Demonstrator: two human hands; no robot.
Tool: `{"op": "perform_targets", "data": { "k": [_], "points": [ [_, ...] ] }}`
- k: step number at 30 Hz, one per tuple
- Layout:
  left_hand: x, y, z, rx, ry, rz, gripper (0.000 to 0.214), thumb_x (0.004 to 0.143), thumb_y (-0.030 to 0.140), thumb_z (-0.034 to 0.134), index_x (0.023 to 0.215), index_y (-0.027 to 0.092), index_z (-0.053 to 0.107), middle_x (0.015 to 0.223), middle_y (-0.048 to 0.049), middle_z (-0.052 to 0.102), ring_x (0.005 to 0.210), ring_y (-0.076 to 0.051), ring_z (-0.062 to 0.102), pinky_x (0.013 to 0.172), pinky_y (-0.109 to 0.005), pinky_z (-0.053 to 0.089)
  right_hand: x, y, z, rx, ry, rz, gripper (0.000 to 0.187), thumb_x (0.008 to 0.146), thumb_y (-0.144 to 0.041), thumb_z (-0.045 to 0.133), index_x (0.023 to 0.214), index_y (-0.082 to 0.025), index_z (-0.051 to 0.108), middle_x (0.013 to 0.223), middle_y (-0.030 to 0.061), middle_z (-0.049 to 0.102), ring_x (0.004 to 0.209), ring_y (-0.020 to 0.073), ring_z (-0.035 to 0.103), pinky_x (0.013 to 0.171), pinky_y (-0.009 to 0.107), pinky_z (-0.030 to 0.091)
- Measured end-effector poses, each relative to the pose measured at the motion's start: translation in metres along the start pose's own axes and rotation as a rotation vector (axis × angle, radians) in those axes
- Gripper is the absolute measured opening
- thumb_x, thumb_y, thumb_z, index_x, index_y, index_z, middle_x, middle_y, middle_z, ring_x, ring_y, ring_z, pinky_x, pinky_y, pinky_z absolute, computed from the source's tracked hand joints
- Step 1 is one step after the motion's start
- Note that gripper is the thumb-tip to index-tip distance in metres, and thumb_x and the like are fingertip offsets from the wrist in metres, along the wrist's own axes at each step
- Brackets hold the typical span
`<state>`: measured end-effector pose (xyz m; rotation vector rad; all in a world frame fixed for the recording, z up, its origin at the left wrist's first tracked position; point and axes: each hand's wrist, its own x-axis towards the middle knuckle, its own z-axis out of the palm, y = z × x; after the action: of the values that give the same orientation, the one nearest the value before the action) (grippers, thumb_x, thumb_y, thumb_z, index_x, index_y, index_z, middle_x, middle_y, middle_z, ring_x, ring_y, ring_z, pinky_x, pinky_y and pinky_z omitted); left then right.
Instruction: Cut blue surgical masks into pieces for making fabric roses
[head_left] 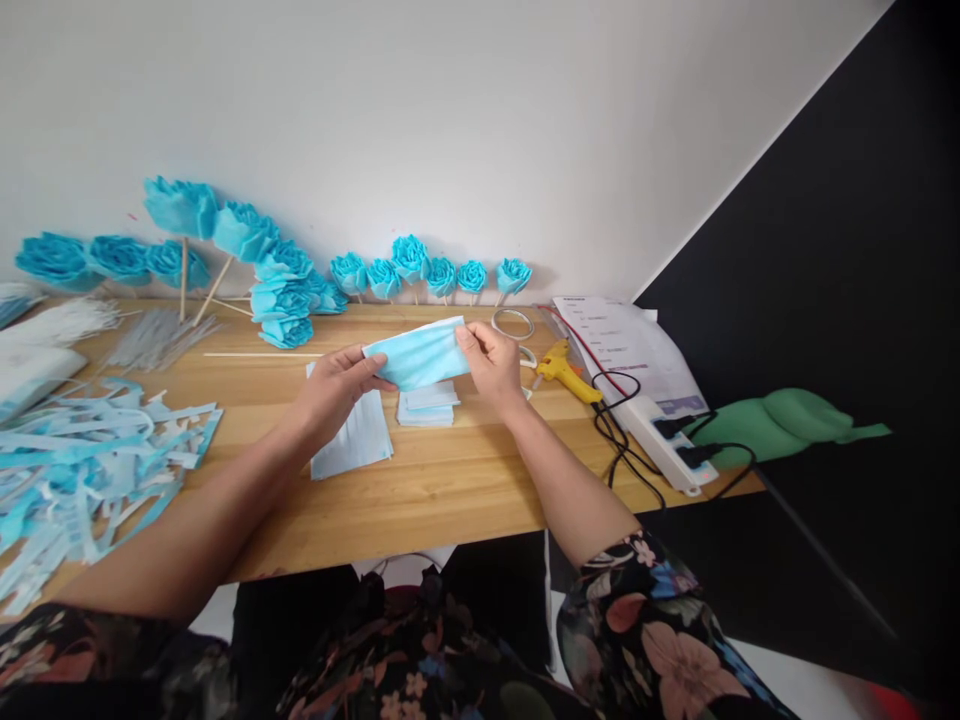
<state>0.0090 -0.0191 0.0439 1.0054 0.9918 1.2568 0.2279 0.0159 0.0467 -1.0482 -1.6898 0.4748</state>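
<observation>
Both my hands hold a light blue sheet of mask fabric (421,355) stretched flat above the wooden table (420,500). My left hand (337,385) pinches its left end, fingers closed on it. My right hand (491,362) pinches the right end the same way. Under the sheet lie a larger pale blue piece (352,440) and a small stack of folded blue squares (427,405).
Blue fabric roses on sticks (431,275) and a bigger bunch (247,265) lean on the wall. A heap of cut blue strips (82,450) lies at left. At right are a yellow glue gun (566,370), a white power strip (664,440) with black cords, papers (622,340) and a tape ring (513,322).
</observation>
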Motion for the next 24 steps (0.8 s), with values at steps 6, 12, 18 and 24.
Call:
{"op": "perform_targets", "data": {
  "k": [6, 12, 18, 24],
  "points": [
    [0.002, -0.005, -0.004, -0.004, -0.032, 0.013, 0.023, 0.069, 0.032, 0.086, 0.075, 0.015, 0.073, 0.078, -0.0044, 0.073, 0.072, -0.017, 0.067, 0.072, -0.029, 0.057, -0.001, -0.001, 0.002, 0.009, -0.012, 0.029, 0.038, 0.096, -0.049, 0.050, 0.071, -0.021, 0.052, 0.060, -0.0038, 0.035, 0.060, 0.0121, 0.033, 0.059, 0.027, 0.028],
    [0.002, -0.003, -0.004, -0.018, -0.047, 0.027, 0.027, 0.068, 0.036, 0.089, 0.077, 0.015, 0.075, 0.077, -0.0046, 0.074, 0.069, -0.014, 0.066, 0.067, -0.026, 0.056, -0.001, -0.003, 0.002, 0.023, -0.003, 0.032, 0.038, 0.095, -0.049, 0.051, 0.070, -0.021, 0.052, 0.060, -0.0039, 0.034, 0.060, 0.0119, 0.033, 0.058, 0.027, 0.028],
    [0.004, -0.001, -0.006, 0.032, -0.057, 0.078, 0.032, 0.069, 0.041, 0.088, 0.072, 0.015, 0.069, 0.067, -0.0017, 0.067, 0.057, -0.013, 0.060, 0.053, -0.025, 0.051, 0.001, -0.002, 0.003, 0.089, -0.025, 0.091, 0.042, 0.093, -0.055, 0.051, 0.069, -0.020, 0.050, 0.062, -0.0030, 0.035, 0.062, 0.0120, 0.035, 0.058, 0.027, 0.029],
    [0.005, 0.003, -0.011, 0.312, -0.013, 0.214, 0.034, 0.082, 0.043, 0.077, 0.070, 0.019, 0.056, 0.050, 0.0041, 0.053, 0.042, -0.009, 0.047, 0.041, -0.022, 0.036, 0.004, 0.004, 0.002, 0.206, -0.137, 0.145, 0.044, 0.090, -0.061, 0.056, 0.073, -0.020, 0.055, 0.060, -0.0041, 0.037, 0.059, 0.0112, 0.037, 0.056, 0.026, 0.031]
  ]
}}
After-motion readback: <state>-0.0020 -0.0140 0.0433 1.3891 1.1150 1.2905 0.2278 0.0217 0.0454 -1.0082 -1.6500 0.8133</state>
